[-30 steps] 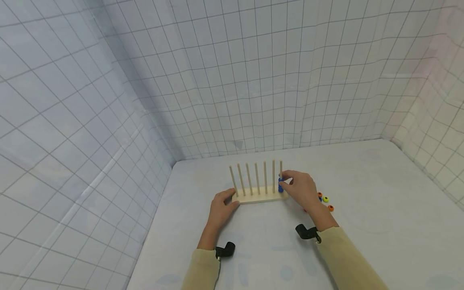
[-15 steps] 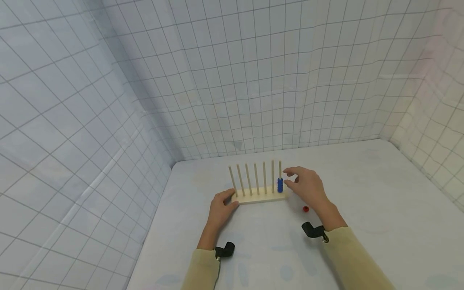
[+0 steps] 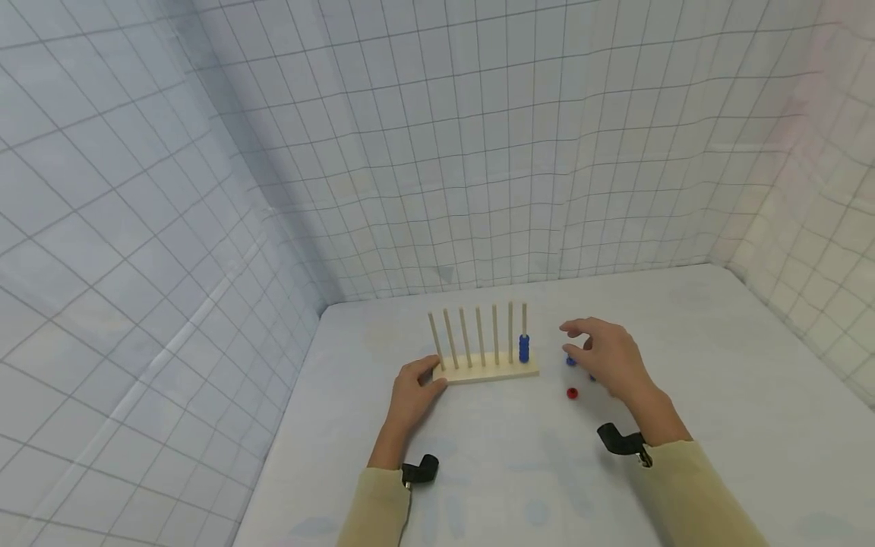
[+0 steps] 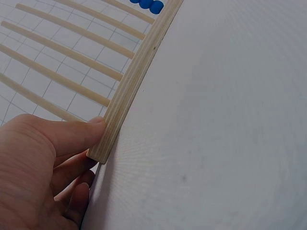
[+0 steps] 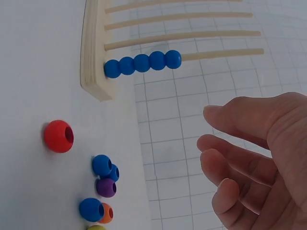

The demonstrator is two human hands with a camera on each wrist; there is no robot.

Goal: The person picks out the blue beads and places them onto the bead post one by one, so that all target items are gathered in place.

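Note:
A pale wooden peg board (image 3: 487, 371) with a row of upright pegs stands on the table. Its rightmost peg carries a stack of blue beads (image 5: 142, 63). My left hand (image 3: 412, 393) grips the board's left end between thumb and fingers, the thumb (image 4: 79, 136) lying on the front edge in the left wrist view. To the right of the board, my right hand (image 3: 611, 359) hovers with thumb and fingers apart and nothing between them. Under and beside it lie loose beads: a red bead (image 5: 58, 136), blue beads (image 5: 91, 209) and a purple bead (image 5: 106, 187).
An orange bead (image 5: 106, 213) and a yellow bead (image 5: 97, 228) lie among the loose ones at the bottom of the right wrist view. The white table (image 3: 506, 456) ends at a grid-patterned curtain (image 3: 437, 190) behind and at both sides.
My right hand has let go of the blue bead stack and moved right, over the loose beads. The stack stays on its peg. My left hand keeps its grip on the board's end.

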